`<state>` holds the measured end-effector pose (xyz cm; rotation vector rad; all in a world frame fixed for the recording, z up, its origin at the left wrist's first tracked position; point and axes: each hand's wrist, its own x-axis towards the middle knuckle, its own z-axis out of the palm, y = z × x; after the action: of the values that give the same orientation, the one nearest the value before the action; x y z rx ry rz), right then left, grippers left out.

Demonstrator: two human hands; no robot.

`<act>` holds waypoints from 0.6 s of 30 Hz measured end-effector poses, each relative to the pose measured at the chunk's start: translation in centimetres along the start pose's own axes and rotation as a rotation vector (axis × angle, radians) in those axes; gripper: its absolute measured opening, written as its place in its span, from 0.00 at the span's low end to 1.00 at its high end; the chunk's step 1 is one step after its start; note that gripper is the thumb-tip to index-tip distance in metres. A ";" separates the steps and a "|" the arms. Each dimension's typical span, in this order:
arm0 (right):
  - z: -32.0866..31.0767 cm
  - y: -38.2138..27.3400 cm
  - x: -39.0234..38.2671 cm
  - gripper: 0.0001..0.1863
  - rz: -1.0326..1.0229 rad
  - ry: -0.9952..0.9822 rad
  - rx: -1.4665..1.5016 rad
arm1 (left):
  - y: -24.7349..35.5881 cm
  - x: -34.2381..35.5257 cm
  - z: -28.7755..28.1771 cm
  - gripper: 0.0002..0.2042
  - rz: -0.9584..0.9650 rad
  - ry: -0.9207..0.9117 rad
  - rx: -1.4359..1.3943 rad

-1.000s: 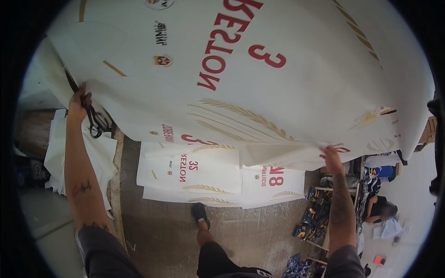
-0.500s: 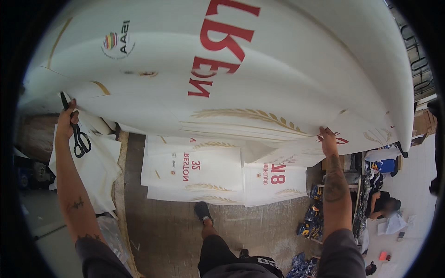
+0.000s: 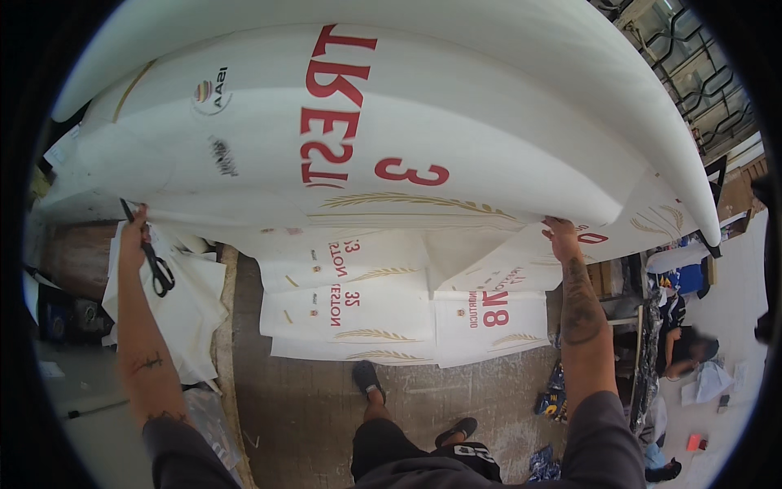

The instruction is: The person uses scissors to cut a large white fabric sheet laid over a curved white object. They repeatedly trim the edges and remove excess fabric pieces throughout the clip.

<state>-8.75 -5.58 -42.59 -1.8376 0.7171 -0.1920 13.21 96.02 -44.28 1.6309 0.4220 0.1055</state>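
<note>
Fabric dominates the view: a broad white printed sheet [image 3: 456,130] lifted overhead, its near edge pinched by both hands. It looks light, limp and prone to billow, best held at the edge corners. Below, cut printed panels [image 3: 358,314] lie on the floor. The left hand [image 3: 134,236] grips edge and black scissors [image 3: 155,261] together; the right hand [image 3: 562,236] has its fingers closed on the hem. The sheet's far edge runs out of view.

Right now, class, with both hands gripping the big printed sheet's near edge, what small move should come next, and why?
Probably draw the sheet a little further toward the body. Left hand, also holding scissors, and right hand grip its edge, which overhangs the pile on the floor.
</note>
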 end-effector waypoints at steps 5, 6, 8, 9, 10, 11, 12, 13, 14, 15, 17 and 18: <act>2.7 7.8 -3.1 0.31 -0.117 -0.060 -0.591 | -10.1 -5.1 0.3 0.26 0.093 0.334 0.244; 2.3 9.9 -4.1 0.32 -0.205 -0.079 -0.786 | -13.1 -7.3 0.2 0.25 0.079 0.349 0.264; 2.2 15.0 -7.9 0.26 -0.136 -0.262 -0.694 | -19.6 -13.3 0.1 0.19 -0.101 0.328 0.560; 1.6 17.4 -10.5 0.14 -0.244 -0.439 -0.906 | -22.8 -17.1 0.3 0.22 -0.128 0.249 0.597; 1.3 20.1 -14.1 0.07 -0.150 -0.534 -0.651 | -25.9 -20.8 1.3 0.23 -0.248 0.238 0.439; 1.0 22.2 -17.3 0.07 -0.367 -0.624 -0.923 | -28.1 -24.9 1.5 0.23 -0.178 0.016 0.776; 0.1 24.1 -21.3 0.07 -0.215 -0.724 -0.702 | -30.3 -29.0 3.1 0.20 -0.212 0.016 0.660; -0.7 25.8 -24.7 0.10 -0.410 -0.904 -0.844 | -31.7 -32.6 4.5 0.19 -0.478 0.031 0.544; -1.7 26.8 -27.8 0.14 -0.270 -1.046 -0.821 | -32.4 -36.8 6.4 0.20 -0.442 -0.034 0.691; -1.4 28.1 -31.6 0.18 -0.045 -0.880 -0.950 | -32.5 -40.1 8.4 0.19 -0.464 -0.131 0.663; -2.0 29.1 -36.5 0.21 0.174 -0.946 -0.792 | -30.7 -46.1 13.7 0.17 -0.477 -0.295 0.659; -1.2 29.1 -38.3 0.23 0.062 -0.956 -0.746 | -29.1 -48.7 17.0 0.15 -0.454 -0.345 0.666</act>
<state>-51.21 8.54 -60.38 -2.2553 0.1410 1.0637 -32.58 65.24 -65.80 2.1019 0.5843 -0.7165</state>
